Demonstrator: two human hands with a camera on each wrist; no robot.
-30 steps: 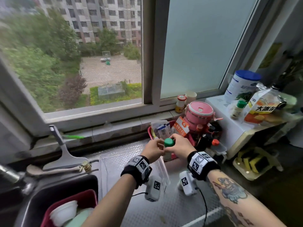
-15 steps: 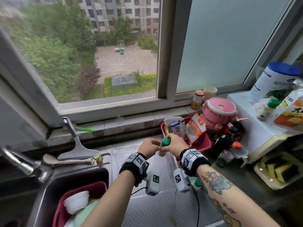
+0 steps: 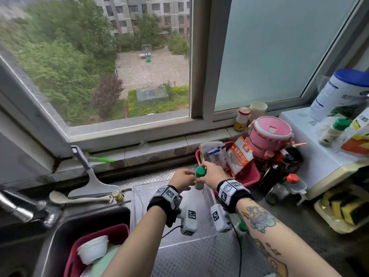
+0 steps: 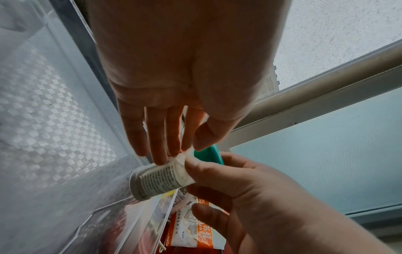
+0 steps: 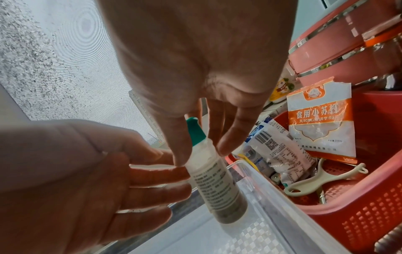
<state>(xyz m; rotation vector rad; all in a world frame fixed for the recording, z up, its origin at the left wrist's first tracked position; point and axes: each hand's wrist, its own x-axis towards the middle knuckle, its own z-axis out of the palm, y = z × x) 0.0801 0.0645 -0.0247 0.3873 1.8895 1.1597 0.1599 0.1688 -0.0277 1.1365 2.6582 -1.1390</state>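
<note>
A patterned steel counter (image 3: 199,260) runs under a window, the sink (image 3: 65,232) at lower left of the head view. At frame centre the right hand (image 3: 212,173) grips a small bottle (image 3: 199,184) by its neck, thumb and fingertips closed just under the green cap (image 3: 200,171). The left hand (image 3: 182,179), just left of it, pinches a loose bit of white wrapper (image 4: 182,155) at that neck, its other fingers straight. The bottle leans over the upper right corner of a clear box (image 3: 139,206); whether its base touches the floor I cannot tell. Right of the box sits a red basket (image 3: 250,177) holding an orange packet (image 3: 238,156).
</note>
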